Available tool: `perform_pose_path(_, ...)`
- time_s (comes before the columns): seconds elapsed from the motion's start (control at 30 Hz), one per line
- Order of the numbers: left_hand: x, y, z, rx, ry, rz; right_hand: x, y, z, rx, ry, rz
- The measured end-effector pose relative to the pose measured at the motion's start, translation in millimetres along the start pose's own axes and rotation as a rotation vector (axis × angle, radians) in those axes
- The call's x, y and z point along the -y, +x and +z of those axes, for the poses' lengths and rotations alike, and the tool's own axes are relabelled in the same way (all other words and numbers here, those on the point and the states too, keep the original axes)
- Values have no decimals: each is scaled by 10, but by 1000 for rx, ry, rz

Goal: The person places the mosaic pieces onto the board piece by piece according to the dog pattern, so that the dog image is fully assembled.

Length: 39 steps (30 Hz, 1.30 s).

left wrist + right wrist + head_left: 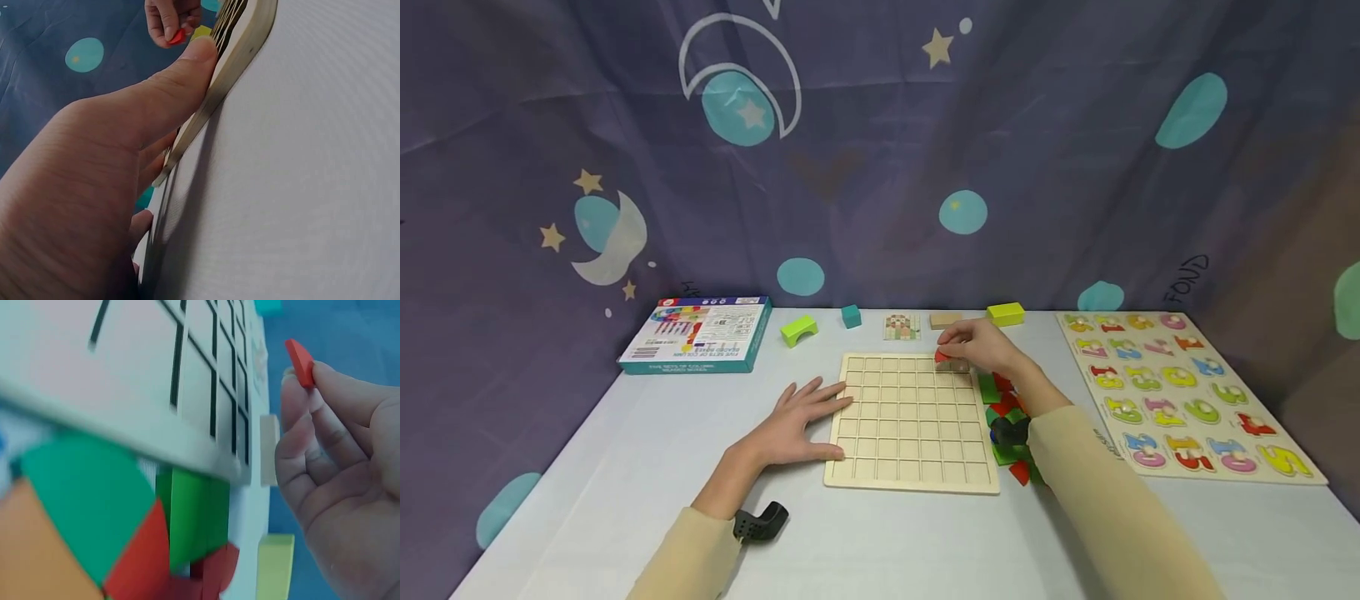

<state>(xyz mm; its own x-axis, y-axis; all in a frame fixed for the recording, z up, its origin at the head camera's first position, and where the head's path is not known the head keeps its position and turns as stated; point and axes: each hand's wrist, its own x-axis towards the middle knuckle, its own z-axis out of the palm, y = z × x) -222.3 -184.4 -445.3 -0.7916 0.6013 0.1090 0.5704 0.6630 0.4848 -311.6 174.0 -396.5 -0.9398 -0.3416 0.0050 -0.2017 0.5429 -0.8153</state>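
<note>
A light wooden grid board (pixel 913 487) lies on the white table, its square cells bare. My left hand (pixel 793 423) rests at the board's left side with fingers spread; in the left wrist view the thumb (pixel 169 84) touches the board's edge. My right hand (pixel 981 346) is over the board's far right corner. Between thumb and fingertips it pinches a small red piece (pixel 301 362) with a curved side. Beside the board's right edge lies a pile of red, green and orange pieces (pixel 1019 472), partly hidden under the right forearm.
A number puzzle board (pixel 1187 392) lies at the right, a teal-edged box (pixel 700 335) at the back left. Along the back stand a green arch block (pixel 799 330), a teal cube (pixel 851 316), a small pattern card (pixel 902 327), a wooden block (pixel 945 320) and a yellow block (pixel 1005 314).
</note>
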Motion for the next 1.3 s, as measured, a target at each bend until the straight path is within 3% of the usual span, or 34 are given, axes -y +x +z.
perform_pose_path(0.4,14,12,-1,-5,0,-1,185,144,226,45,138,-49)
perform_pose_path(0.73,-4,-2,-22,5,-3,-12,306,280,508,32,39,-48)
perform_pose_path(0.97,3,-16,-28,0,2,-5,394,354,679,24,48,-47)
perform_pose_path(1.3,6,-2,-7,-16,0,-6,429,475,883,18,-146,-89)
